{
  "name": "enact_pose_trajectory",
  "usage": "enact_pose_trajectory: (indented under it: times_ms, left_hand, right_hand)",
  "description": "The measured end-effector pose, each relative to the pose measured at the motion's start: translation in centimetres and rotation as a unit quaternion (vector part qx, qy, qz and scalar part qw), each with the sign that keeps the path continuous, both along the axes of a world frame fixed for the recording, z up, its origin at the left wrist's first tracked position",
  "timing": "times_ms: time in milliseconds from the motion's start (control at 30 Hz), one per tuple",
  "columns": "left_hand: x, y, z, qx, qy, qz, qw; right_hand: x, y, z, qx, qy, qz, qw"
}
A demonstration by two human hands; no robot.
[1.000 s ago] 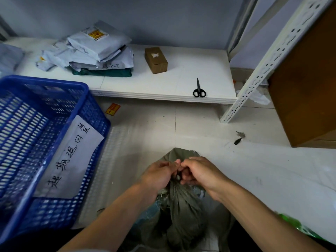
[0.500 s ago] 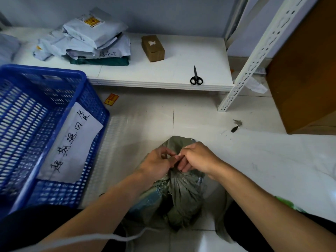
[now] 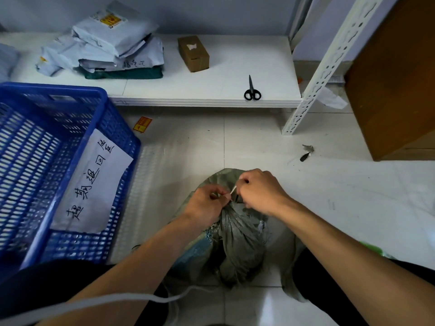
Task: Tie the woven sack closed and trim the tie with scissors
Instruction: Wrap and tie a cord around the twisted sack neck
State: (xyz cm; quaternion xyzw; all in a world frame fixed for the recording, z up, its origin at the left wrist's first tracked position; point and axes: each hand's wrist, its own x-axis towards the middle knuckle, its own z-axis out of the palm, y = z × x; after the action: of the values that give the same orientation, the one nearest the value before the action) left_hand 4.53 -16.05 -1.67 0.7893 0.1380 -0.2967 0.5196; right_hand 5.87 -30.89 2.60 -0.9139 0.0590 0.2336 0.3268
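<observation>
Right hand [image 3: 259,191] lifted, tie [image 3: 233,190] taut between grips, sack [image 3: 240,231] beneath

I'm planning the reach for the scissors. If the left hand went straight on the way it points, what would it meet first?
Likely the right hand: the left hand points up and rightward, and both pinch the white tie over the woven sack. The scissors lie beyond, on the shelf.
</observation>
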Motion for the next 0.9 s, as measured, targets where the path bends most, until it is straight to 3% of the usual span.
enact_pose_trajectory:
  times_ms: [200,400,667,900]
  left_hand:
    - [0.5,0.4,0.1,0.126,-0.079,-0.07,0.986]
    - [-0.2,0.4,0.8,0.271,-0.203,-0.187,0.922]
    - [-0.1,0.5,1.7,0.308,-0.229,-0.246,0.89]
    - [0.8,0.8,2.6,0.24,-0.181,-0.292,0.908]
  right_hand:
    - [0.2,-0.1,0.6,0.035,-0.025,-0.018,0.999]
    - [0.3,0.2,0.8,0.048,-0.074,-0.031,0.996]
    - [-1.0,1.0,0.2,0.04,-0.149,0.028,0.988]
    - [-0.7,0.4,0.6,0.104,-0.077,0.031,0.991]
